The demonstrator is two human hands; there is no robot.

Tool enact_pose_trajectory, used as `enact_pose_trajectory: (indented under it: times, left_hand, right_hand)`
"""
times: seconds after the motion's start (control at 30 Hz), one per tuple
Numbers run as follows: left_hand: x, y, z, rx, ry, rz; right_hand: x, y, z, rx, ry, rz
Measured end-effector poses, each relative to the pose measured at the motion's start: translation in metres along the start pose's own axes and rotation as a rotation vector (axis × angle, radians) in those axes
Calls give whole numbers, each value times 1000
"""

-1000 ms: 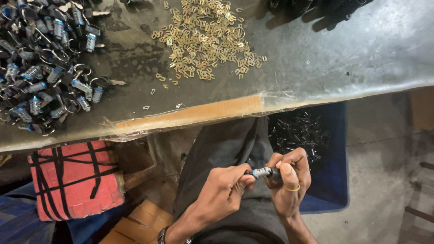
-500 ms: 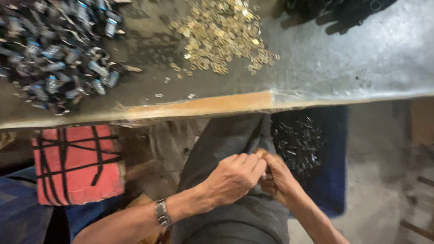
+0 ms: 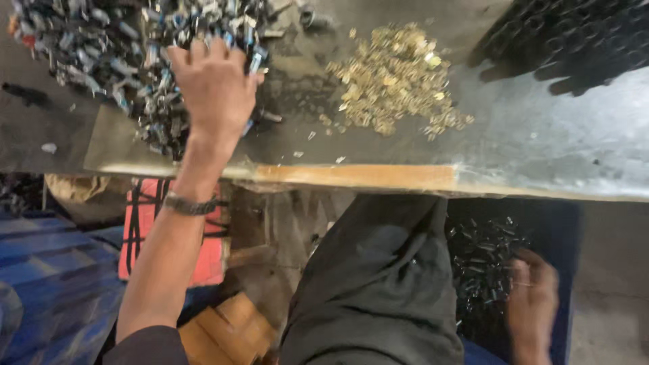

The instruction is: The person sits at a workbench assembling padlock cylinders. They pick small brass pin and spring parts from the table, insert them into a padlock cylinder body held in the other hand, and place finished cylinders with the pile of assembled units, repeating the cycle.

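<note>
My left hand (image 3: 215,88) reaches up onto the table and rests palm down on a heap of small silver and blue metal parts (image 3: 101,47), fingers spread over it. A metal band sits on that wrist. My right hand (image 3: 534,304) is low at the right, blurred, over a blue bin (image 3: 571,223) that holds small dark metal parts (image 3: 483,257). Whether it holds anything is hidden by the blur. A pile of small brass pieces (image 3: 392,81) lies on the table to the right of my left hand.
The grey table has a worn wooden front edge (image 3: 358,177). Black ring-like parts (image 3: 574,40) are heaped at the far right. Under the table are a red bag with black straps (image 3: 145,223), wooden blocks (image 3: 230,328) and my dark-trousered knee (image 3: 378,284).
My hands were together in my lap on a small part. The left has since gone up to the silver and blue heap, and the right has dropped over the blue bin.
</note>
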State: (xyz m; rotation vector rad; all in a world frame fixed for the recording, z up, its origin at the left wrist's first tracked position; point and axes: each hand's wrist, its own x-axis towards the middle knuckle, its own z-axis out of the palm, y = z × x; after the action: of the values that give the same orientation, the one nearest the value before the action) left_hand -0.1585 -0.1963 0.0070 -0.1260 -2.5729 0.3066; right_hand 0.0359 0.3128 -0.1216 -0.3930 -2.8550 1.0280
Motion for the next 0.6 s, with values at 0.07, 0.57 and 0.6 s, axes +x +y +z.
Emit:
enact_pose_trajectory:
  times: [0.07, 0.57, 0.6]
  left_hand:
    - [8, 10, 5, 55, 33, 20]
    - [-47, 125, -132, -1017, -213, -37]
    - [-45, 124, -119, -904, -141, -91]
  right_hand:
    - [-3, -42, 4, 111, -25, 36]
    - [-10, -191, 35, 690, -672, -340]
    - [-19, -181, 37, 711, -741, -186]
